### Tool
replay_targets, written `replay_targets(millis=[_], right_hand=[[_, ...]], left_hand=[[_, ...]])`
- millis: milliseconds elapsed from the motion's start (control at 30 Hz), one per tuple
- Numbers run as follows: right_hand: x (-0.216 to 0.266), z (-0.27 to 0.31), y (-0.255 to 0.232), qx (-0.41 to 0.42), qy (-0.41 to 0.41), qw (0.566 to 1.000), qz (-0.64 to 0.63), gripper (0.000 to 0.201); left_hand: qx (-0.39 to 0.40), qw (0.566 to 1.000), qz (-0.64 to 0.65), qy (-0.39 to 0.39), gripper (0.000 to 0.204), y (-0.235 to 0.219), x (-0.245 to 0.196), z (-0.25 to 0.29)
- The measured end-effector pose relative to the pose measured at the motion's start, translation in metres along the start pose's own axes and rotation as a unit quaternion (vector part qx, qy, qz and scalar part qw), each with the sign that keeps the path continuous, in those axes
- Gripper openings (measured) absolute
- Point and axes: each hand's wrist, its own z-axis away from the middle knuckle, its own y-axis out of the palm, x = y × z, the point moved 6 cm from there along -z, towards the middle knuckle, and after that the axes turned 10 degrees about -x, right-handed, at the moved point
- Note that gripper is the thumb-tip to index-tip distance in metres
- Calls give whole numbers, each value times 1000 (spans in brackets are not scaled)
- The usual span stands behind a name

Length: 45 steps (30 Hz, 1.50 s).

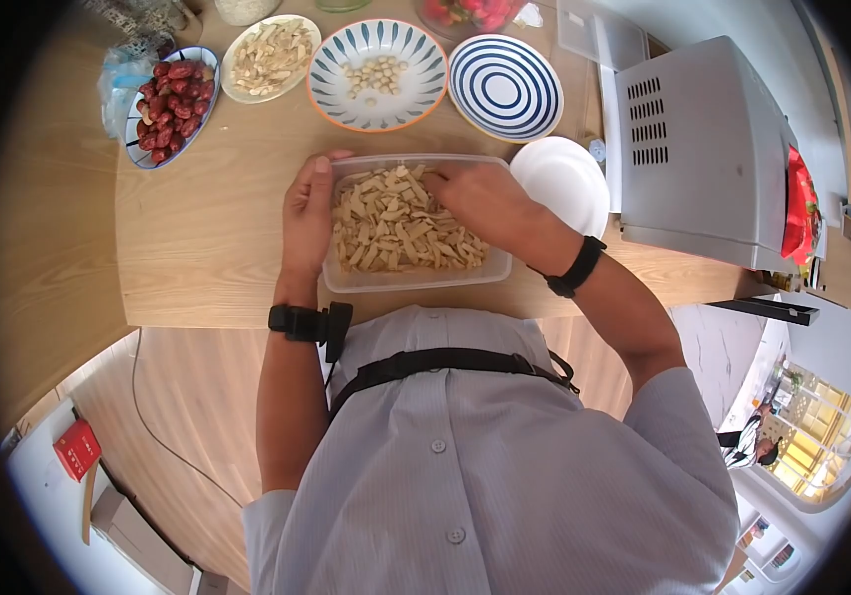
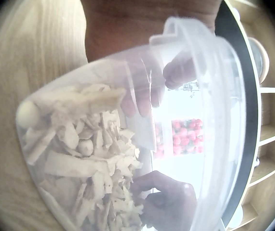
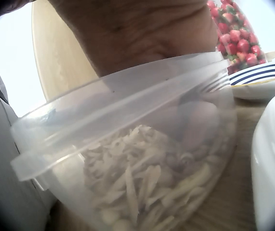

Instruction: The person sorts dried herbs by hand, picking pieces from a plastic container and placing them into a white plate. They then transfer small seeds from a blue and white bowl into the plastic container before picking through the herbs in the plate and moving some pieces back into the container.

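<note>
A clear plastic container full of pale dried strips stands on the table before the person. At its left wall the left hand grips the rim near the far corner. Reaching in over the right side, the right hand has its fingertips among the strips; in the left wrist view this hand shows curled fingers pinching at the pile. Through the container wall in the right wrist view, strips and a few round pale pieces lie at the bottom, the fingers blurred.
Behind the container are an oval dish of red dates, a plate of pale slices, a patterned plate with small round pieces and a blue-ringed plate. A white plate and a grey appliance stand right.
</note>
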Motion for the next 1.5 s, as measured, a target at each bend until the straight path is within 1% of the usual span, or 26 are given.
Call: replay_targets(millis=[33,133,233,333,533,733,833,933,1033,1133,1233,1333,1433,1500], right_hand=[[0,0,-2,-10,1,1000,-14,26],[1,0,-7,4,16,1000,-20,26],[1,-1,-4,11,14,999,-27,25],[1,-4,4,37,15,999,-19,22],[3,-8,9,21,9,999,-30,12],[2,-9,14,54,9,998,-23,12],[5,-8,10,14,-6,1000,-12,15],[8,-9,9,41,-7,999,-16,17],[9,-6,0,-11,13,1000,-25,18],[4,0,6,32,0,999,-12,18],[2,-2,7,46,-1,999,-10,17],[4,-6,12,40,5,999,-2,16],[5,-7,9,11,3,1000,-20,14],[6,-9,11,41,17,999,-9,15]], left_hand=[[-1,1000,-4,6,41,0,0,0],[-6,1000,-13,16,41,-2,-1,-1],[-3,1000,-9,17,41,0,-1,-1],[-1,1000,-5,11,41,0,-3,0],[2,1000,-3,11,41,1,-4,0],[3,1000,5,10,41,1,-2,0],[4,1000,3,10,41,1,-4,0],[5,1000,1,7,41,1,-4,0],[2,1000,0,8,41,1,-4,0],[-3,1000,-13,19,41,0,-4,-1],[1,1000,-9,13,41,1,-2,0],[-1,1000,1,4,41,1,-2,0],[5,1000,1,6,42,0,-2,0],[11,1000,3,5,42,1,0,0]])
